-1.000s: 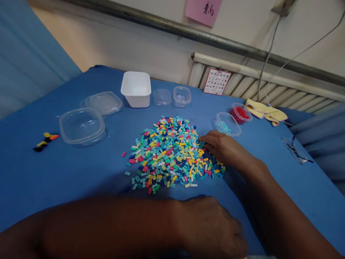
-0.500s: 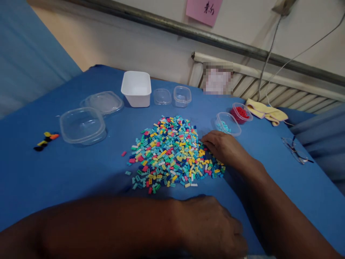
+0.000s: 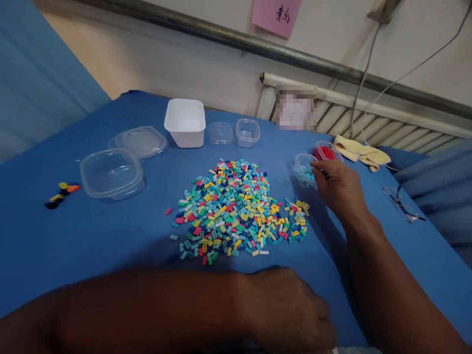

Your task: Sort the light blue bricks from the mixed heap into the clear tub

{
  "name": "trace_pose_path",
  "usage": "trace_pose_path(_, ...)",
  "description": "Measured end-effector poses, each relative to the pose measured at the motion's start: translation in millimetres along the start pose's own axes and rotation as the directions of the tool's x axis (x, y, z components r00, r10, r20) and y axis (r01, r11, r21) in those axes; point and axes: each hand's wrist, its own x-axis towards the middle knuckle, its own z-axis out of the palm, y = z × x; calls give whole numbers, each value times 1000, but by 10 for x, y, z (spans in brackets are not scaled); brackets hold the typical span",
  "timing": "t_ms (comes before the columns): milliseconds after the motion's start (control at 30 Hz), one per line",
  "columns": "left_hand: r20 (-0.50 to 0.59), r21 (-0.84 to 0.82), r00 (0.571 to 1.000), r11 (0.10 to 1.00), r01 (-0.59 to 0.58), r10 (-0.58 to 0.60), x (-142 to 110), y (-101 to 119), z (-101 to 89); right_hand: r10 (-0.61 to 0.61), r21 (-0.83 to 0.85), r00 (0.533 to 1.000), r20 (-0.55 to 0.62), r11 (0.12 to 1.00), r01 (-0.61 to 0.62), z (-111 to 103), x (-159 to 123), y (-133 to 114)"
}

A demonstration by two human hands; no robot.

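My right hand (image 3: pixel 338 189) is over the clear tub of turquoise bricks (image 3: pixel 305 172), fingers together; I can't tell what they pinch. My left hand (image 3: pixel 291 312) lies below the brick pile (image 3: pixel 232 211), its fingers hidden.

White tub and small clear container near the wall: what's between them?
A flat clear lid lies between the white tub and the small clear container, in the head view.

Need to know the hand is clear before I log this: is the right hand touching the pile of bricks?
Apart. The head view shows blue cloth between the right hand and the pile of bricks.
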Motion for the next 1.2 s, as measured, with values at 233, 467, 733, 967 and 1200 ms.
trace_pose_path(233, 73, 0, 997, 1000, 5, -5, 6, -6, -28, -98, 91, 970, 221, 993, 80, -6, -138, -238)
trace_pose_path(467, -19, -1, 1000, 1000, 3, -3, -6, -2, 13, -139, 45, 832, 538, 990, 136, 73, -205, -394)
trace_pose_path(733, 1, 1, 1000, 1000, 14, -14, -5, 1, 18, -132, -2, 847, 515, 988, 155, 30, -208, -501)
trace_pose_path(967, 20, 7, 1000, 1000, 2, -2, 0, -2, -14, 3, -45, 997, -75, 999, -7, -75, -119, -141)
trace_pose_path(1200, 37, 0, 999, 1000, 7, -7, 3, -5, 7, -212, 164, 964, 159, 969, 186, 13, -223, -390)
